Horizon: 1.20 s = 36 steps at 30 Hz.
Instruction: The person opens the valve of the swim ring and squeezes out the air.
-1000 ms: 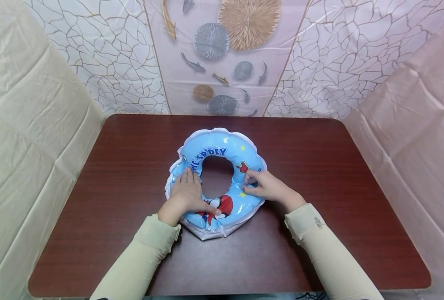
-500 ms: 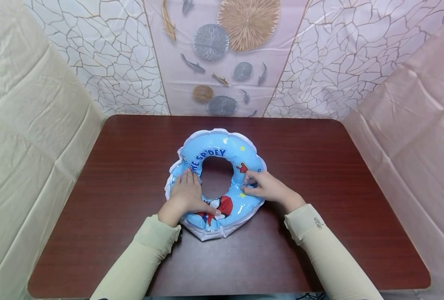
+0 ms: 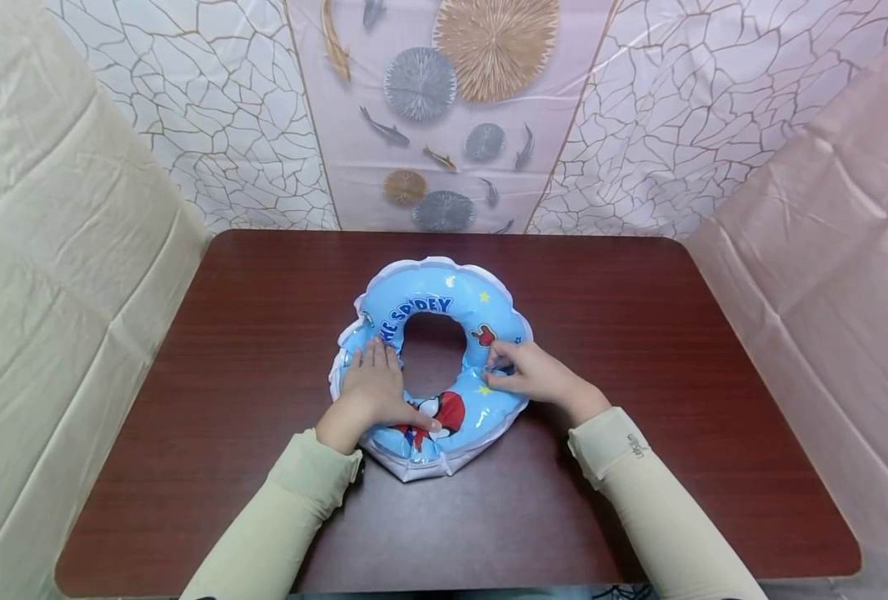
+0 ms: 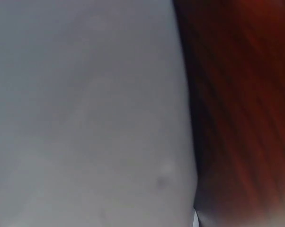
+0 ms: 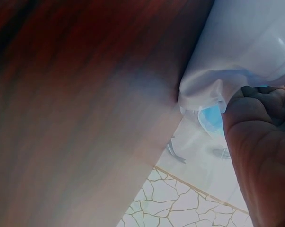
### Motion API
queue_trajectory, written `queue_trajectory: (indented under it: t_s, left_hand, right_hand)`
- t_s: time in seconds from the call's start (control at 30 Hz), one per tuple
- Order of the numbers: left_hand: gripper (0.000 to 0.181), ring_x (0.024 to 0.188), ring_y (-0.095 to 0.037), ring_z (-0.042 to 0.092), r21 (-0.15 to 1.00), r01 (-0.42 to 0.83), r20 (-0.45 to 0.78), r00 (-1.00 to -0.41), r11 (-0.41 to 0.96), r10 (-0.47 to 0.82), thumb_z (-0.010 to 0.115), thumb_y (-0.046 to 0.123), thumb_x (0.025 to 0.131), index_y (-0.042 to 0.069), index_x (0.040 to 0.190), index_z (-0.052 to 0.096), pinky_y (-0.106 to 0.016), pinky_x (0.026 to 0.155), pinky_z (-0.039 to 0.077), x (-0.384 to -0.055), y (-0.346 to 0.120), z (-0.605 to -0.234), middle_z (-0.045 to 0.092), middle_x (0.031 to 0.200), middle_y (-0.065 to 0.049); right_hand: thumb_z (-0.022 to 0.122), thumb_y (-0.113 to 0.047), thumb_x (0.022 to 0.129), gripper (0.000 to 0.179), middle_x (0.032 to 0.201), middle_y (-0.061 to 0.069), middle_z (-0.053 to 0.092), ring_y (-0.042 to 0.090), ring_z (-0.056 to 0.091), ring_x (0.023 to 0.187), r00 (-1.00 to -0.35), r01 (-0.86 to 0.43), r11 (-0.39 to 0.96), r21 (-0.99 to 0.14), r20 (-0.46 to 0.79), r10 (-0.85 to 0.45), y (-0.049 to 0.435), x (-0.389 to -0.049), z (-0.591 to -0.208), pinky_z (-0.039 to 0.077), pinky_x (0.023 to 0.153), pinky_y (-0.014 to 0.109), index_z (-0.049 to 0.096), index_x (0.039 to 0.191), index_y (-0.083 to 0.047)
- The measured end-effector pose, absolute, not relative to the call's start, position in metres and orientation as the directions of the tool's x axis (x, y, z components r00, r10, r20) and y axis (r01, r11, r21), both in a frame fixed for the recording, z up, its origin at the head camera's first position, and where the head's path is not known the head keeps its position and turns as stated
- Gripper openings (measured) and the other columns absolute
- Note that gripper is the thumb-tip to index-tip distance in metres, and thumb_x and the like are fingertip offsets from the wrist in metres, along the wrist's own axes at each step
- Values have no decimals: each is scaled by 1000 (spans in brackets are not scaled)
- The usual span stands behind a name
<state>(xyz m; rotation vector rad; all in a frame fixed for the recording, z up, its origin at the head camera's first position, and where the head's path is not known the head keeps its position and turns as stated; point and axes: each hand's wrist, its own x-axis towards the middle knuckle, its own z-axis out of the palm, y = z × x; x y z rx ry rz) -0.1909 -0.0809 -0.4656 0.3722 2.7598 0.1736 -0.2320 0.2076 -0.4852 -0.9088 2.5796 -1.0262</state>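
Apparently nothing has shifted: the left hand (image 3: 371,393) lies flat on the swim ring (image 3: 486,417) on the tabletop (image 3: 624,317), the right hand (image 3: 540,375) pinches its right side; work seems momentarily held.

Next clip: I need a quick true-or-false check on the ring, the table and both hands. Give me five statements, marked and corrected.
1. The swim ring lies on the table. True.
2. The left hand is on the far side of the table, away from the swim ring. False: it rests on the swim ring.
3. The right hand has finger and thumb at the swim ring. True.
4. The table is white. False: it is dark reddish brown.
5. A yellow star is printed close to the right hand. True.
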Motion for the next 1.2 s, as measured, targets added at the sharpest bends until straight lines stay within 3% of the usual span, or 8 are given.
queue_trajectory:
  t_s: [0.7, 1.03, 1.2]
  left_hand:
    - [145, 152, -44, 9, 176, 222, -330, -905, 959, 270, 68, 88, 59, -6, 157, 17, -57, 120, 14, -190, -83, -468, 11, 164, -28]
    - [146, 152, -44, 9, 159, 238, -331, -902, 958, 279, 68, 89, 58, -6, 157, 17, -56, 121, 13, -189, -84, -470, 11, 164, -27]
    - [146, 151, -45, 9, 148, 246, -318, -905, 958, 282, 65, 91, 58, -6, 157, 18, -56, 121, 13, -192, -83, -470, 12, 164, -27]
  right_hand:
    - [77, -20, 91, 19, 81, -5, 65, 13, 64, 82, -783, -475, 575, -666, 21, -622, 205, -232, -485, 55, 79, 33, 59, 96, -16]
    - [77, -22, 91, 21, 94, -3, 68, 16, 69, 96, -801, -427, 579, -695, -6, -599, 206, -226, -488, 58, 87, 36, 59, 100, -18]
    - [78, -22, 90, 22, 91, -3, 68, 15, 69, 96, -795, -459, 564, -687, 33, -606, 207, -230, -486, 58, 86, 36, 58, 98, -18]
